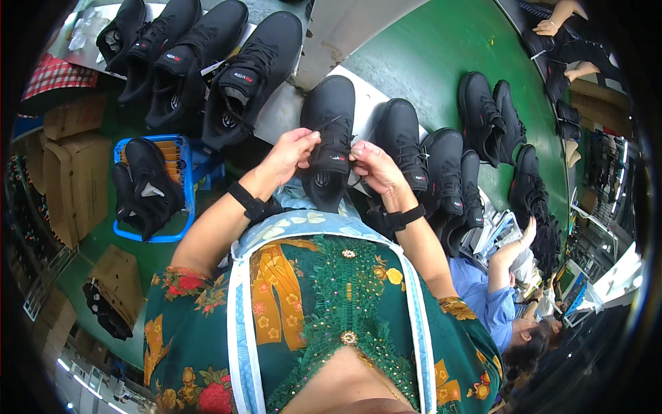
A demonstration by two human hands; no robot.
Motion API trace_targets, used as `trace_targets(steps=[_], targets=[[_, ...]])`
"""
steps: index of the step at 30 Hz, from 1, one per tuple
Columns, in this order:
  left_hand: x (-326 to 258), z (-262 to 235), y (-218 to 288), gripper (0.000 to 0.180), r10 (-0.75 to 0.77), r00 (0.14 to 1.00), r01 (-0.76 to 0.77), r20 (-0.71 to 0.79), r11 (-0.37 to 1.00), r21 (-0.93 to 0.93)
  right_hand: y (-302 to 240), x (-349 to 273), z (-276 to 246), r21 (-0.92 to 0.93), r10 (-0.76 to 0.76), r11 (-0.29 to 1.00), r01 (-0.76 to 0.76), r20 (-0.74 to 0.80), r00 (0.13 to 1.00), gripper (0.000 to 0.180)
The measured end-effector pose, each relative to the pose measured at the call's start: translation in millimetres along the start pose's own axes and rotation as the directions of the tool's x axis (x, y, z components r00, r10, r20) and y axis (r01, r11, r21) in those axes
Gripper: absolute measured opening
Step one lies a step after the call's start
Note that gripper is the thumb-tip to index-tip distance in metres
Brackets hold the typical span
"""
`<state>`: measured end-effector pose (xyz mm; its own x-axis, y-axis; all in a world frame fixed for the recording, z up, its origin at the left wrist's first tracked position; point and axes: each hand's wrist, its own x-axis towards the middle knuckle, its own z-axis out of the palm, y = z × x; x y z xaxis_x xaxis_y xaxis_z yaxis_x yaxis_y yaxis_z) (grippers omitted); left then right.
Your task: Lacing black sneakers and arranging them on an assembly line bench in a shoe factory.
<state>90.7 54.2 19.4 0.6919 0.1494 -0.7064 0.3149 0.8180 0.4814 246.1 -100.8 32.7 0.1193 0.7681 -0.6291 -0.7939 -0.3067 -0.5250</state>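
Observation:
A black sneaker (329, 121) lies in front of me with its toe pointing away, resting on my lap and the edge of a white board. My left hand (293, 153) pinches its left side near the tongue and laces. My right hand (374, 165) pinches the right side at the same height. Both wrists wear black bands. My green patterned dress and pale apron fill the lower middle of the view.
Several black sneakers (207, 62) line a grey bench at upper left. More black shoes (448, 165) lie on the green floor at right. A blue crate (181, 148) holds black shoes at left, beside cardboard boxes (72, 172). Another person in blue (493, 290) sits at lower right.

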Motion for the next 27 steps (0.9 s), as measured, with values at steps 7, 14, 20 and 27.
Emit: trace_targets(steps=[7,14,20,27], targets=[[-14,4,-2,0.017,0.123,0.992,-0.123,-0.010,0.976,-0.182,9,-5,0,0.042,-0.067,0.997,0.072,-0.112,0.991,0.007],[9,37,33,0.015,0.376,0.894,-0.448,0.245,0.723,0.526,6,-15,6,-0.119,-0.153,0.983,0.141,-0.102,0.983,0.010],[41,57,48,0.023,0.067,0.921,-0.384,0.384,0.325,0.864,5,-19,8,-0.243,-0.288,0.939,0.243,-0.169,0.943,0.010],[34,60,39,0.022,0.165,0.921,-0.376,0.353,0.132,0.917,24,-14,5,-0.337,-0.426,0.885,0.321,-0.306,0.852,0.013]])
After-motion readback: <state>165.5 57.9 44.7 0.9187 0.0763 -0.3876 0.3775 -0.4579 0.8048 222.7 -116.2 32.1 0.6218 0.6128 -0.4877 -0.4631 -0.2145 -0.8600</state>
